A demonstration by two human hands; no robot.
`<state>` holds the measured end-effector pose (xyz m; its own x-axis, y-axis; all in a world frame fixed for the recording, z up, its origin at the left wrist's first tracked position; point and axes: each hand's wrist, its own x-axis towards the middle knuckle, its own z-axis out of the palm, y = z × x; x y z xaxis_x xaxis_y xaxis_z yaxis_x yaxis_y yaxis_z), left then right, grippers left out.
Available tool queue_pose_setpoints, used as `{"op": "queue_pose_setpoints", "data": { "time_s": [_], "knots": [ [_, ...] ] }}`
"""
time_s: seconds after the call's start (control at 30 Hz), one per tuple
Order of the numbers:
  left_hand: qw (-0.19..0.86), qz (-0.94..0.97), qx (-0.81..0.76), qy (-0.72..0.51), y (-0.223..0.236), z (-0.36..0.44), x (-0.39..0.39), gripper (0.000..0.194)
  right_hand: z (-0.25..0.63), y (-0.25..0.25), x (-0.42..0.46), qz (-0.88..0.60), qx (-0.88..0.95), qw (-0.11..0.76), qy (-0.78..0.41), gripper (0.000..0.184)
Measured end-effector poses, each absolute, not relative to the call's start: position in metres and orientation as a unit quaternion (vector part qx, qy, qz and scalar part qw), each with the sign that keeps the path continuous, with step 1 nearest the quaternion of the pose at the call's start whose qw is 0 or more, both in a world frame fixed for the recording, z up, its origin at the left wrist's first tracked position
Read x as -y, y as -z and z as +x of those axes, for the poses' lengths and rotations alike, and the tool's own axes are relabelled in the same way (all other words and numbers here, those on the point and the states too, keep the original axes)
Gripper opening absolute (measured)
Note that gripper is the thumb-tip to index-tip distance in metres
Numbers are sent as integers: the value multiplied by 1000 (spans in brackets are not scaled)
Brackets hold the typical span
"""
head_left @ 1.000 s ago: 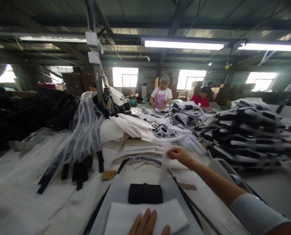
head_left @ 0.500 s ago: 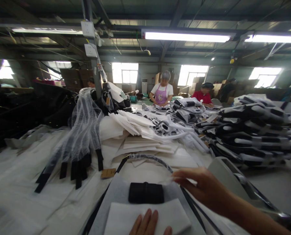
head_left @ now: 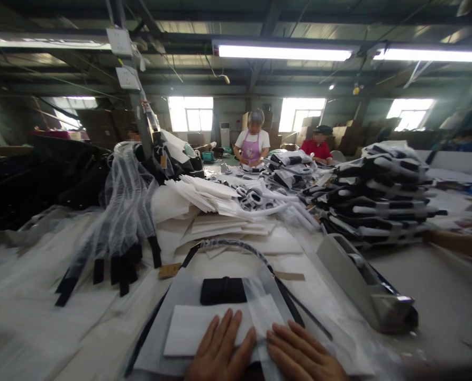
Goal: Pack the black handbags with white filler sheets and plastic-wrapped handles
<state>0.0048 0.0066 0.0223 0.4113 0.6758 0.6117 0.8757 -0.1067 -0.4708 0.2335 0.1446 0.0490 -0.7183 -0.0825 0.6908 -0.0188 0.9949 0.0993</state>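
A bag with a curved, film-wrapped handle (head_left: 239, 244) lies flat in front of me, covered by thin white sheeting (head_left: 168, 352). A black rectangular piece (head_left: 222, 291) rests on its upper part, below the handle. Under it lies a white folded sheet (head_left: 186, 330). My left hand (head_left: 222, 349) presses flat on this sheet, fingers spread. Just right of it, my right hand (head_left: 303, 352) lies flat with fingers stretched, touching a translucent strip (head_left: 260, 301) that runs over the right side of the black piece and the sheet.
A grey tape dispenser (head_left: 351, 280) stands to the right. Plastic-wrapped black straps (head_left: 120, 227) hang at left. White sheets (head_left: 204, 193) are piled ahead, with stacked wrapped black bags (head_left: 379, 196) at right. Two co-workers stand or sit beyond the table.
My right hand has come down from beside the handle onto the right side of the white sheet. A translucent strip now lies there. The view has shifted right.
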Motion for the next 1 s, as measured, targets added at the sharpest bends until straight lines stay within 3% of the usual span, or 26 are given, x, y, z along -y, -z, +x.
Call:
{"op": "queue_pose_setpoints", "data": {
  "time_s": [0.17,0.3,0.5,0.8,1.0],
  "knots": [
    [411,-713,543,166,-28,21,-12,39,233,-38,-137,29,917,387,96,35],
    [322,-777,528,114,-42,24,-10,38,234,-34,-133,10,916,394,68,34],
    [289,-733,570,233,-44,30,1,42,236,-27,-127,-7,908,417,25,37],
    [305,-733,581,179,-45,38,3,44,257,-32,-123,5,911,413,4,29],
    [300,-728,587,186,-44,39,5,45,279,-29,-121,-74,887,457,2,38]
  ]
}}
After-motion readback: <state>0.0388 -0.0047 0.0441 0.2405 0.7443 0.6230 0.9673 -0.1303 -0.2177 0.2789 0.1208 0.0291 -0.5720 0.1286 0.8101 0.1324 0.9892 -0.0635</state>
